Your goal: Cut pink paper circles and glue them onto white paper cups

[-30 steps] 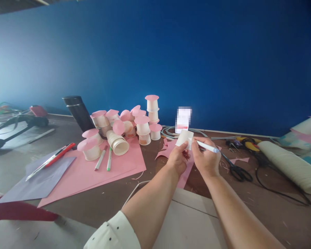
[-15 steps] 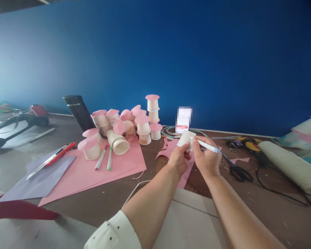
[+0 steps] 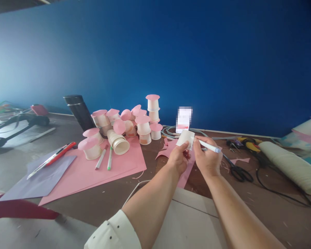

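Observation:
My left hand (image 3: pixel 179 157) is closed around a small white paper cup (image 3: pixel 184 139), held up in front of me with its plain side showing. Between the fingers of my right hand (image 3: pixel 208 155) is a white marker (image 3: pixel 209 146) with a pale blue end. Its writing end points left, close to the cup's right side; fingers hide the tip, so I cannot tell whether it touches. Below both hands lie cut scraps of pink paper (image 3: pixel 188 176). To the left stand several paper cups (image 3: pixel 144 128) topped with pink paper discs, some of them stacked.
Two markers (image 3: pixel 110 158) and nested cups (image 3: pixel 120 145) lie on pink sheets (image 3: pixel 93 180). A red utility knife (image 3: pixel 53 159) rests on purple paper (image 3: pixel 52 186). A black flask (image 3: pixel 79 112) stands behind. Black scissors (image 3: pixel 239 173), cables and a long cup stack (image 3: pixel 287 166) are at right.
The cup has turned slightly in my left hand. My right hand and the marker have shifted a little to the right. Everything else looks unchanged.

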Tool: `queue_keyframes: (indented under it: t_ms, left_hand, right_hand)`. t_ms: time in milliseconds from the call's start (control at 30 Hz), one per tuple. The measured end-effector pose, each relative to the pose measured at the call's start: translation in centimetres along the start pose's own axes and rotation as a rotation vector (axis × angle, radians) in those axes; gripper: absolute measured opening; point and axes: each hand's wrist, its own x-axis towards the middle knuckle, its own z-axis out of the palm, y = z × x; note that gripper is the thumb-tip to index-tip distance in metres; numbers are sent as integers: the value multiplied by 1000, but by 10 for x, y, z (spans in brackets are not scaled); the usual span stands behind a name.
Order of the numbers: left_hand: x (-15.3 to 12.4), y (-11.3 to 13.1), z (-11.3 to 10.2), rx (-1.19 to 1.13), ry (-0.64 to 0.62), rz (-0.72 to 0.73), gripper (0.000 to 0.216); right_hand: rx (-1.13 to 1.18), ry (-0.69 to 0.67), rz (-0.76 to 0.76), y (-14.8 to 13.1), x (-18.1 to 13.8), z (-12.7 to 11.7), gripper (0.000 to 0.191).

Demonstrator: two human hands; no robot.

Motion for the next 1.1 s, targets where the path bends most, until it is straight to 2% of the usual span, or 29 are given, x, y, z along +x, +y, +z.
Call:
queue_keyframes:
  t_ms: [533,633,800,1100]
  left_hand:
    - [5,-2,-4,2,-45,-2,21]
    - [2,0,-2,-15,-33,-10,21]
    - [0,1,1,-48,4,0,17]
    - [-1,3,2,-93,-18,14,17]
  right_hand:
    - [17,-22,-37,-3,-1,1,17]
    - [48,6,-5,-3,-1,1,17]
    - [120,128,100,3,3,1,22]
    - [129,89,168,10,0,4,26]
